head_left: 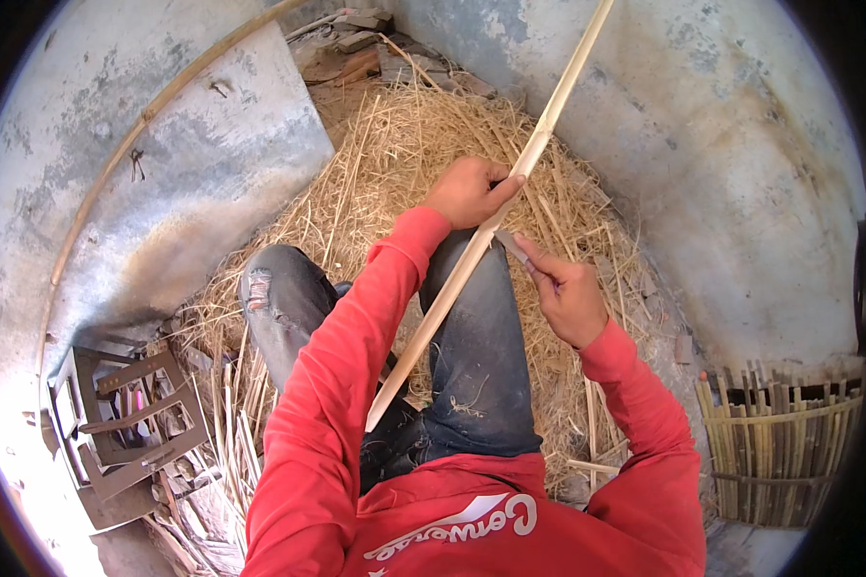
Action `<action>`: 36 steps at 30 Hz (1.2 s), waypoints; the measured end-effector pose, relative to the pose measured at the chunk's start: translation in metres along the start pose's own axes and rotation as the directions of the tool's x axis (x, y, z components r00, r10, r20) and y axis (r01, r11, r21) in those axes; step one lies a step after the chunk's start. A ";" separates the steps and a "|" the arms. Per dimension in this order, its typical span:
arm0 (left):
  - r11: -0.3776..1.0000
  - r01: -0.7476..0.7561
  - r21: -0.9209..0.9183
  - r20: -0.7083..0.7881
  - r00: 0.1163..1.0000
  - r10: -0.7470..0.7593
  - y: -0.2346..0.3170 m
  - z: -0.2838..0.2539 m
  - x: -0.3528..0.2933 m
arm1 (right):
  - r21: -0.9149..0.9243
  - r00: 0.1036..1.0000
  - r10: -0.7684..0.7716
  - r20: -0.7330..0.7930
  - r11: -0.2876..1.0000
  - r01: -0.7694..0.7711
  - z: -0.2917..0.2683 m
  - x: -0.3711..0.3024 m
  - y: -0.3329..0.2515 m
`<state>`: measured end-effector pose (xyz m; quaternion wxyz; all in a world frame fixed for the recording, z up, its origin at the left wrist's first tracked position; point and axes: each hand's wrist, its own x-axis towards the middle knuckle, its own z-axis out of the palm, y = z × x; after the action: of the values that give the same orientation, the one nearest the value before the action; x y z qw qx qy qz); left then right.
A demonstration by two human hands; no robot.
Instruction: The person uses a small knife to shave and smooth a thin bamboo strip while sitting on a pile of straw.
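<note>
A long, pale split-bamboo strip runs slantwise over my right thigh, from my lap up past the top edge of the picture. My left hand is closed around it just beyond the knee, thumb along its face. Close by on the right, my right hand grips a knife. Its blade meets or nearly meets the strip's right edge, just below my left hand. Most of the knife's handle is hidden in my fingers.
A heap of straw-like shavings covers the floor around my legs. Weathered walls rise on both sides. A slatted bamboo basket stands at right, a broken brown frame at left. Rubble lies in the far corner.
</note>
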<state>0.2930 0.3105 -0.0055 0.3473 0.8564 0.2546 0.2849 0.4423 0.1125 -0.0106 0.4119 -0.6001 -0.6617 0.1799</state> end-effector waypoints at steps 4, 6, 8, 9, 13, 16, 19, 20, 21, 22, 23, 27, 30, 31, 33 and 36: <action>1.000 -0.004 -0.012 -0.029 1.000 0.004 -0.002 0.003 0.000 | -0.050 0.994 0.068 0.085 0.997 -0.064 -0.005 -0.002 -0.016; 0.999 -0.021 -0.026 -0.015 1.000 0.021 -0.004 0.002 -0.001 | 0.009 0.996 0.009 0.088 1.000 -0.010 -0.004 -0.002 -0.012; 1.000 -0.019 0.002 -0.001 1.000 0.019 -0.006 0.004 -0.001 | 0.045 0.966 0.004 0.257 0.999 -0.016 -0.003 -0.009 -0.003; 1.000 -0.017 0.024 0.006 1.000 0.017 -0.006 0.003 -0.001 | 0.056 0.907 0.018 0.420 0.997 -0.046 0.002 -0.015 0.000; 0.999 0.008 0.041 0.028 1.000 -0.009 -0.004 -0.001 -0.001 | 0.314 0.875 -0.089 0.477 0.946 -0.075 0.010 -0.025 -0.014; 0.999 0.032 0.031 0.035 0.999 -0.033 0.000 -0.001 0.000 | 0.278 0.986 -0.010 0.166 0.960 -0.037 -0.008 0.000 -0.022; 0.998 0.047 0.037 0.040 0.998 -0.049 0.001 -0.002 0.000 | 0.121 0.998 0.041 0.056 0.991 -0.048 -0.007 0.001 -0.002; 0.998 0.037 0.043 0.034 0.999 -0.038 0.000 -0.002 0.001 | 0.081 0.998 0.042 0.044 0.996 -0.045 -0.007 0.002 0.002; 0.998 0.035 0.045 0.027 0.999 -0.036 -0.001 -0.002 -0.002 | 0.042 0.998 0.045 0.037 0.998 -0.047 -0.006 0.002 0.003; 0.998 0.019 0.054 0.024 0.999 -0.021 -0.002 -0.002 -0.002 | 0.025 0.999 0.015 0.032 1.000 -0.016 -0.005 0.003 0.003; 0.998 0.004 0.064 0.021 1.000 -0.005 -0.003 -0.001 -0.001 | 0.009 1.000 -0.015 0.027 1.000 0.014 -0.004 0.003 0.003; 0.998 -0.026 0.058 0.007 1.000 0.026 -0.003 0.002 0.000 | 0.076 1.000 0.014 0.016 0.997 -0.016 0.008 -0.005 0.006; 0.998 0.016 0.054 0.031 0.999 -0.018 -0.005 0.003 0.000 | -0.001 0.986 0.076 0.149 0.997 -0.077 0.010 -0.011 -0.001; 0.998 0.016 0.061 0.025 1.000 -0.018 -0.005 0.003 -0.001 | -0.046 0.959 0.138 0.248 0.990 -0.130 0.003 -0.009 -0.013; 0.997 0.010 0.077 0.015 1.000 -0.011 -0.006 0.000 -0.002 | -0.062 0.889 0.104 0.446 0.994 -0.085 0.004 -0.014 -0.026; 0.998 0.041 0.055 0.010 0.999 -0.042 -0.007 -0.002 -0.003 | 0.112 0.865 -0.127 0.486 0.990 0.083 0.019 -0.032 -0.028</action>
<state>0.2883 0.3135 -0.0104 0.3308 0.8618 0.2781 0.2656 0.4078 0.0814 -0.0123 0.2652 -0.4792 -0.7677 0.3327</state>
